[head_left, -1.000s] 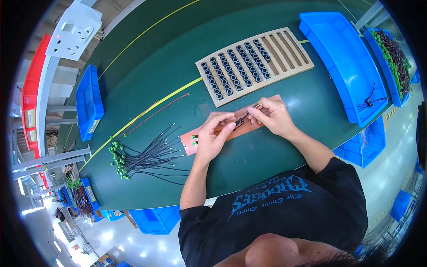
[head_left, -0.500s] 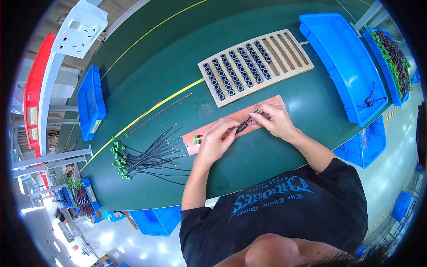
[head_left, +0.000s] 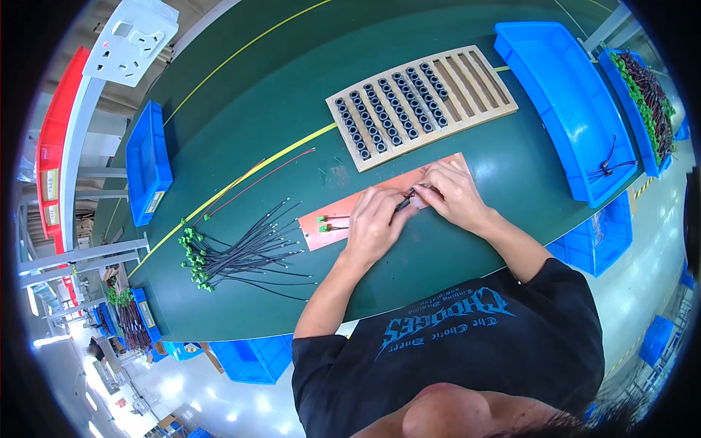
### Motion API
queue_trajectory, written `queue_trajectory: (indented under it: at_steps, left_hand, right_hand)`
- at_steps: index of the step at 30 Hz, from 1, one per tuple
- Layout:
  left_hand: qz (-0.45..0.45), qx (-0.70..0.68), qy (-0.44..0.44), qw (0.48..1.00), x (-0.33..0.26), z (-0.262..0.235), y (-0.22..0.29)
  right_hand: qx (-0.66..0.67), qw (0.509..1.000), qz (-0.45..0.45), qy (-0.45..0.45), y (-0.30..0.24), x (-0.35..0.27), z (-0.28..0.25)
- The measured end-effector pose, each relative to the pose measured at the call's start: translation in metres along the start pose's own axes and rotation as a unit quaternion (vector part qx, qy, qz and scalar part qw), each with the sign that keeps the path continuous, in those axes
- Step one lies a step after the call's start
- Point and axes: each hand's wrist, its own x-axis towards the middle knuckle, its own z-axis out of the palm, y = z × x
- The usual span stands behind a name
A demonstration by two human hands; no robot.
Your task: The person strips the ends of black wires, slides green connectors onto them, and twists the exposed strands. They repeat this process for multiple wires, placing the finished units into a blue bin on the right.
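Observation:
An orange board (head_left: 431, 169) lies on the green table in front of me. Over it, my left hand (head_left: 374, 217) pinches dark wires (head_left: 410, 194) with its fingers closed. My right hand (head_left: 451, 196) grips the same wires close by, its fingertips almost meeting the left ones. Much of the bundle is hidden by my fingers. Two green connectors (head_left: 324, 223) rest at the board's left end, their leads running toward my left hand. To the left lies a fanned bunch of black wires (head_left: 248, 252) with green connectors (head_left: 193, 255) at one end.
Beyond the board stands a slotted wooden rack (head_left: 478, 84) with rows of black rings (head_left: 383, 113). A large blue tray (head_left: 537, 66) at the right holds a small black wire bundle (head_left: 605, 170). Red wires (head_left: 255, 182) lie at left, near a blue bin (head_left: 150, 164).
My left hand has shifted right, uncovering more of the leads by the green connectors. Both hands have drawn closer together, and the black part between them is now more hidden.

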Motion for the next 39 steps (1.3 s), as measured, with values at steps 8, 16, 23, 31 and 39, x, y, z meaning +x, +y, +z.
queue_trajectory:
  at_steps: [8,16,23,31,39]
  left_hand:
    - [-0.093,-0.041,0.022,0.995,-0.003,0.004,-0.007]
    - [-0.084,-0.023,0.012,0.996,-0.003,0.004,-0.008]
    - [-0.257,-0.169,0.071,0.949,-0.001,0.009,0.010]
    - [-0.105,0.009,-0.040,0.994,0.007,-0.005,0.001]
    - [-0.052,0.137,-0.057,0.988,0.011,-0.004,0.008]
  right_hand:
    - [-0.043,0.998,0.036,-0.035,0.003,0.002,-0.006]
    - [-0.038,0.997,0.059,-0.040,0.012,0.000,-0.020]
    - [-0.015,0.996,0.076,-0.054,0.018,-0.001,-0.027]
    - [-0.002,0.995,0.095,-0.030,0.028,-0.004,-0.028]
    - [0.008,0.997,0.078,-0.021,0.031,-0.006,-0.030]
